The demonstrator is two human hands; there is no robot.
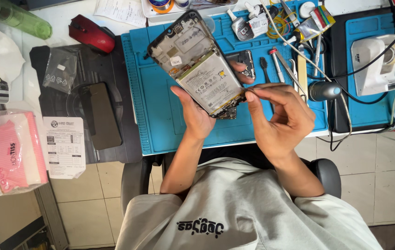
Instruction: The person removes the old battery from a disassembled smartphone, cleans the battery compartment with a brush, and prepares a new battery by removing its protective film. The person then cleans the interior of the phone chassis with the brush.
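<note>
An opened smartphone (197, 62) with its back cover off shows a white battery and bare circuit parts. It is tilted above the blue work mat (160, 115). My left hand (196, 115) holds the phone from beneath at its lower end. My right hand (280, 113) pinches the phone's lower right edge between thumb and forefinger, beside the battery's corner. A small dark circuit piece (228, 114) shows just under the phone's lower end.
Screwdrivers and tweezers (278, 65) lie on the mat's far right, with a black camera-frame part (246, 62) behind the phone. A dark phone back (105, 115), a red mouse (92, 33) and a tissue pack (12, 153) are at left. A white device (373, 65) with cables sits at right.
</note>
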